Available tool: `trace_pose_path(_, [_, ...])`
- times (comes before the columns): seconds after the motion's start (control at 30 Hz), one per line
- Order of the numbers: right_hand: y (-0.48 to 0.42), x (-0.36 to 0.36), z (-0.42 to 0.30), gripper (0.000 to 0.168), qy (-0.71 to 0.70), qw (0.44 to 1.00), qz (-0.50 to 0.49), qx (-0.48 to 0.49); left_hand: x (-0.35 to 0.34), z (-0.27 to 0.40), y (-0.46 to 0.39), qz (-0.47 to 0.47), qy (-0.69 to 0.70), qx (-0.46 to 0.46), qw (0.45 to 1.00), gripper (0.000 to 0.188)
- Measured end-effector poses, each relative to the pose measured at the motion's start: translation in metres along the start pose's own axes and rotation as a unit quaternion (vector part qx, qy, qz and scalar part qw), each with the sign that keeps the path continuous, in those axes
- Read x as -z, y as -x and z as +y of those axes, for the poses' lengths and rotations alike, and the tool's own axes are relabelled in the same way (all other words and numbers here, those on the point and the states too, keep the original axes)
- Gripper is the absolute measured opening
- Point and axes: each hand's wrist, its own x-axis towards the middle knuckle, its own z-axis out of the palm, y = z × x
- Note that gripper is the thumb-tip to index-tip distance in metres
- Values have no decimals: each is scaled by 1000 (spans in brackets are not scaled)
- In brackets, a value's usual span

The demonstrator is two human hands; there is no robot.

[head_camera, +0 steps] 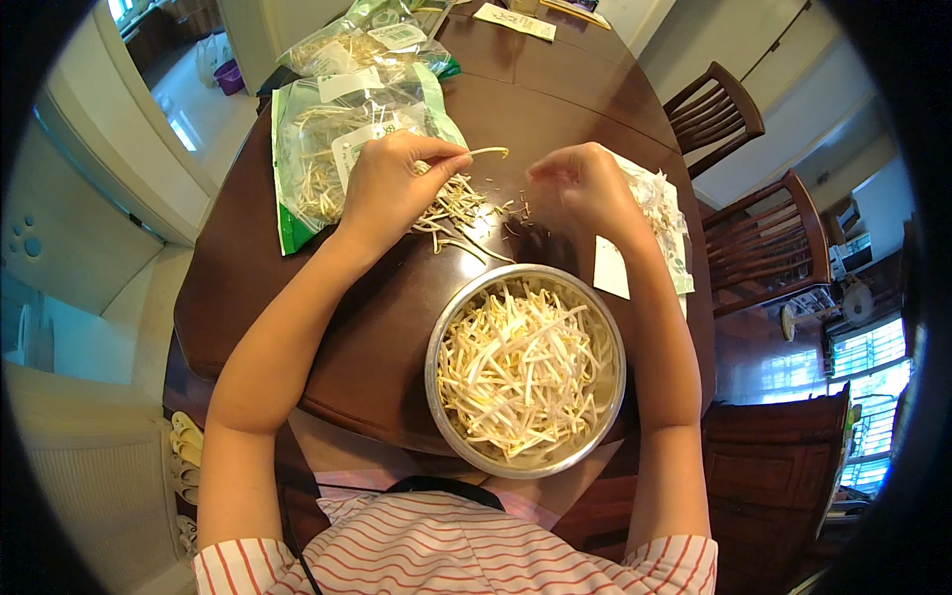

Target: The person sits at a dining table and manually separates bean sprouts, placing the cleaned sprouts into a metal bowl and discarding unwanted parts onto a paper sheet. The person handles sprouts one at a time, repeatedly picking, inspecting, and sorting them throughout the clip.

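Note:
Between thumb and forefinger, my left hand pinches a single bean sprout, its yellow head pointing right. My right hand hovers to the right with curled fingers, blurred by motion; whether it holds anything is unclear. Under and beside my left hand lies a loose pile of bean sprouts on the dark wooden table. A steel bowl near the table's front edge holds many pale bean sprouts. Behind my left wrist rests a clear and green plastic bag with more sprouts inside.
Another sprout bag lies farther back. Right of my right hand, paper and a plastic wrapper carry small scraps. Brown trimmings dot the table between my hands. Wooden chairs stand along the right side. A printed paper lies at the far end.

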Motion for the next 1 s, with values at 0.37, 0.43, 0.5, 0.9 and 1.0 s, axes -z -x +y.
trace_pose_path(0.37, [7,-5,-27,24,-345,938,-33,-5,5,5,-5,-74,429,200,878,26])
trace_pose_path(0.43, [8,-8,-35,27,-387,918,-81,-30,4,8,-4,-69,447,199,869,25])
trace_pose_path(0.5, [11,-11,-39,29,-370,924,-88,-36,3,11,-3,-66,459,198,863,24])
trace_pose_path(0.9, [9,-26,-41,28,-366,930,30,10,-3,23,2,-79,475,196,854,27])
trace_pose_path(1.0, [11,-21,-40,24,-376,926,-19,-3,-3,22,3,-88,514,209,827,28])
